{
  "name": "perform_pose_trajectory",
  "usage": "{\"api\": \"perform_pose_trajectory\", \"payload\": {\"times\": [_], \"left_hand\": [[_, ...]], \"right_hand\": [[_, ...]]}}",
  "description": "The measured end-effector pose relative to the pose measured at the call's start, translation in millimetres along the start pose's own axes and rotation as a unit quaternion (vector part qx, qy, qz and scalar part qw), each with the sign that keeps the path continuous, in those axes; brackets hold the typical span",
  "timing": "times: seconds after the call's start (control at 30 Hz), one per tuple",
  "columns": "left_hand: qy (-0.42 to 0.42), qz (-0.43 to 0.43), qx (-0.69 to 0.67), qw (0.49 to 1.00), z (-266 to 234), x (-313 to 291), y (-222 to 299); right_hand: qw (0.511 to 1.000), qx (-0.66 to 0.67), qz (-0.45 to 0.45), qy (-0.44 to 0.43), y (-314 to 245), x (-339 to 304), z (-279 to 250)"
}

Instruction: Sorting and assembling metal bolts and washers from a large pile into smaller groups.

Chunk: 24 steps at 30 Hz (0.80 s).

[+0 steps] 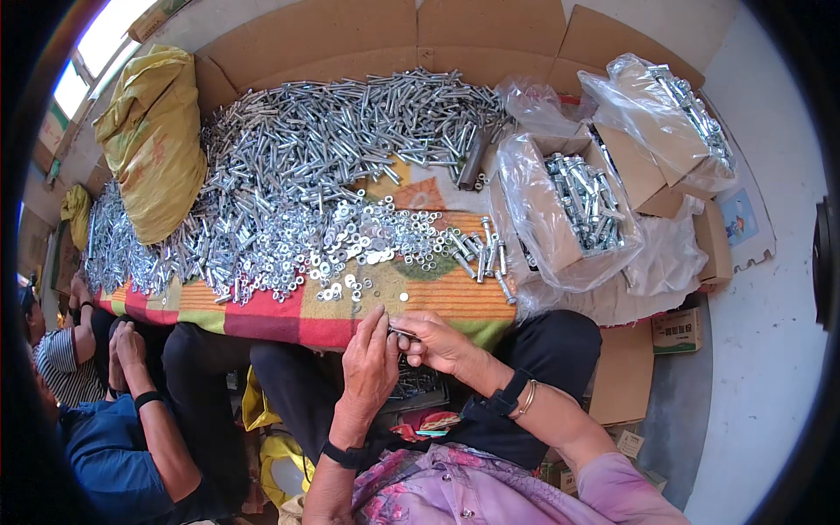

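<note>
Both of my hands meet above my lap, just in front of the table's near edge. A small metal bolt (404,332) is pinched between them, its far end partly hidden by fingers. My left hand (369,359) has its fingers closed against one end of it. From the right, my right hand (442,343) grips the bolt with curled fingers. Beyond them on the checked cloth (337,325) lie loose washers and nuts (350,241). Several bolts with fitted parts (481,254) lie to the right of these. A large heap of long bolts (350,122) spreads behind.
A plastic-lined carton (560,254) of bolts stands at the right, with another bagged carton (652,162) behind it. A yellow sack (153,144) rests on the heap at the left. Cardboard sheets (490,35) line the back. Two people sit close on my left, one in a blue shirt (114,455).
</note>
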<state>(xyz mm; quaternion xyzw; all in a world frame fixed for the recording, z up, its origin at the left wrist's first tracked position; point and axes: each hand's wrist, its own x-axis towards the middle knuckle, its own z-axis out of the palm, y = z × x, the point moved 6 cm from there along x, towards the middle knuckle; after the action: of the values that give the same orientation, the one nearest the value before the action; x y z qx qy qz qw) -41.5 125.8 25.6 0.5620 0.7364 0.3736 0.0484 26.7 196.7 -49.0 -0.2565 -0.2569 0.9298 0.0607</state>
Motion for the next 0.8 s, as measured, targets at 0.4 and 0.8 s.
{"api": "perform_pose_trajectory", "payload": {"times": [0.4,0.8], "left_hand": [[0.178,-0.061,0.205,0.961,-33.8,29.6,-99.0],[0.179,-0.067,0.037,0.981,-42.3,22.2,-50.7]], "right_hand": [[0.997,0.028,-0.066,-0.007,-6.0,-0.7,10.3],[0.993,0.036,-0.110,0.020,-18.1,-3.5,3.8]]}}
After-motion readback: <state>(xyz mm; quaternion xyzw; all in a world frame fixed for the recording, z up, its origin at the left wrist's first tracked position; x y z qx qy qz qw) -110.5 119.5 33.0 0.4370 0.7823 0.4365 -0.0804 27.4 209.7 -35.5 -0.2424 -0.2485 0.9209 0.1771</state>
